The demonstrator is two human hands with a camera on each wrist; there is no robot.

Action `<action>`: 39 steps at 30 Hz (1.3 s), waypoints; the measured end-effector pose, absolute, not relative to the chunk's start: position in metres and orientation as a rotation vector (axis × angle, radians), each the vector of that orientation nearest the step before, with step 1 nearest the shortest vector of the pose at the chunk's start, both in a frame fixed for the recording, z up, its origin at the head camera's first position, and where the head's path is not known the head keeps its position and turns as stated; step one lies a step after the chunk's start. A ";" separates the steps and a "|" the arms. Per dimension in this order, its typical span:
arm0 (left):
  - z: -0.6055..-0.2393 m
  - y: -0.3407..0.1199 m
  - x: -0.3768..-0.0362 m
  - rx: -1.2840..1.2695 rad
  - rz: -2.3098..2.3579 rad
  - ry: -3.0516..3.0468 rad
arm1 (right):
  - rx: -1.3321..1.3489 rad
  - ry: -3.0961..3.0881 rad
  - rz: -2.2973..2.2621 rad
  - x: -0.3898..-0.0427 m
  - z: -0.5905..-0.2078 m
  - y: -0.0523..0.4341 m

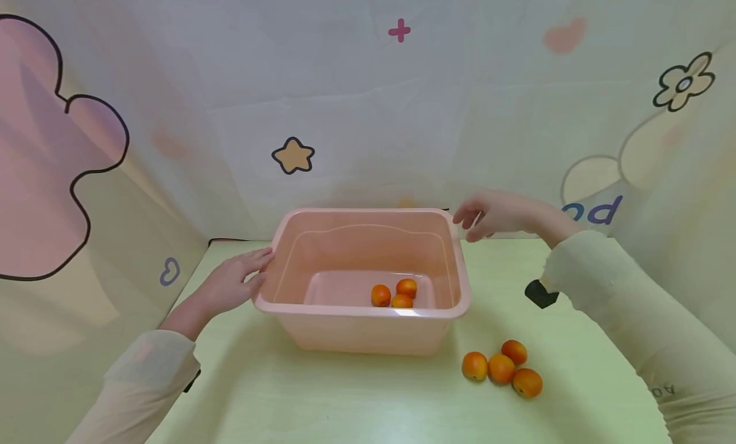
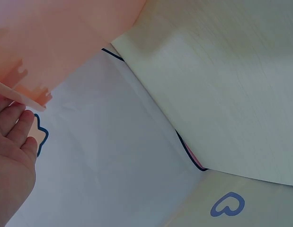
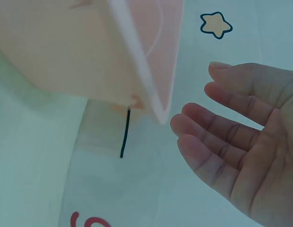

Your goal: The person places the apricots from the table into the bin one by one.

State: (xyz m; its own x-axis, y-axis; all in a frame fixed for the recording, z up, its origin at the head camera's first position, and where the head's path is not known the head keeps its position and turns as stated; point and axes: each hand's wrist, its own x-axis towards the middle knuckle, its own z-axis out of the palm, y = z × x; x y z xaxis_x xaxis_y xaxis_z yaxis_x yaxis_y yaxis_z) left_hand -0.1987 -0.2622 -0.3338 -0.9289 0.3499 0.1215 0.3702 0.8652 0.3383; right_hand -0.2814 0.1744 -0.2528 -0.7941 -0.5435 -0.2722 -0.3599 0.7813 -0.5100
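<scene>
Hands flank a pink rectangular plastic tub (image 1: 322, 306) standing mid-table on the pale green tabletop (image 1: 345, 399). Left hand (image 1: 232, 283) lies flat against the tub's left rim, fingers straight, grasping nothing. Right hand (image 1: 494, 215) hovers relaxed just off the far right corner, not touching. Four loose orange fruits (image 1: 501, 368) lie near the tub's front right corner.

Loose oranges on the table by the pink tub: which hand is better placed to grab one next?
Probably right. The four loose oranges lie on the right hand's side of the pink plastic tub; the left hand rests against the opposite rim.
</scene>
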 end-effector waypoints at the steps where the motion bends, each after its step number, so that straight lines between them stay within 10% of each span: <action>1: -0.334 -0.262 -0.199 -0.574 -0.558 -2.979 | -0.681 2.567 -0.626 -0.280 -0.255 0.179; 39: -0.338 -0.262 -0.201 -0.547 -0.560 -2.993 | -0.434 2.263 -0.792 -0.225 -0.395 0.251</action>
State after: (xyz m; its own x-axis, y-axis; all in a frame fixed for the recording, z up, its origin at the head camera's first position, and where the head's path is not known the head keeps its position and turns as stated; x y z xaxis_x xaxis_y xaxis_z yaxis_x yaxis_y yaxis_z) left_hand -0.2011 -0.2625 -0.3379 -0.9363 0.3333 0.1105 0.3507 0.8720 0.3415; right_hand -0.2255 0.2513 -0.3955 -0.7058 -0.5021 -0.4997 -0.0811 0.7580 -0.6472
